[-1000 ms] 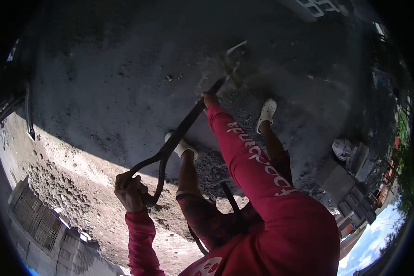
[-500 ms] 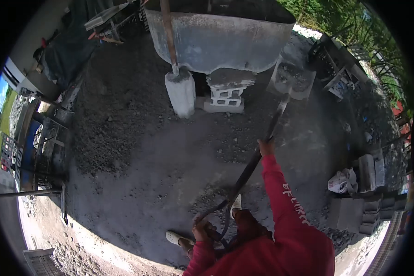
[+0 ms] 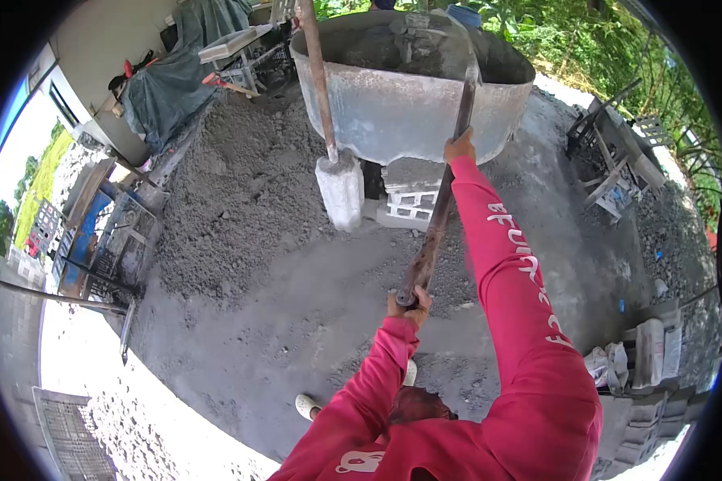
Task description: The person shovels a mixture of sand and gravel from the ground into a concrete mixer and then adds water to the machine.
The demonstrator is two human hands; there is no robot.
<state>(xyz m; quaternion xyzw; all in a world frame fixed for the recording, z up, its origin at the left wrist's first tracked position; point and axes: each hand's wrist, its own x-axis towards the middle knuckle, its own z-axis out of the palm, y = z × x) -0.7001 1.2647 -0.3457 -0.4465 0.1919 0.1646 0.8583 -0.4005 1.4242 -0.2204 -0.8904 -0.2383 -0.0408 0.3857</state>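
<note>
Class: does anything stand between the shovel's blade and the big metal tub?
Nothing visible does. The dark-handled shovel, held by left hand and right hand, has its blade over the rim of the round grey metal tub; the rusty pole stands aside.

We record strong daylight. The ground [image 3: 80, 353] at lower left is overexposed to white; the gravel pile [image 3: 233, 184] and mixing tub [image 3: 409, 104] lie in even shade. The shovel handle [image 3: 437, 216] reads crisp. Fisheye bending and a black vignette ring the edges.

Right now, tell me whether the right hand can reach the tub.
Probably yes: the right hand, gripping the shovel, is raised close before the tub wall, with nothing visible between them.
</note>
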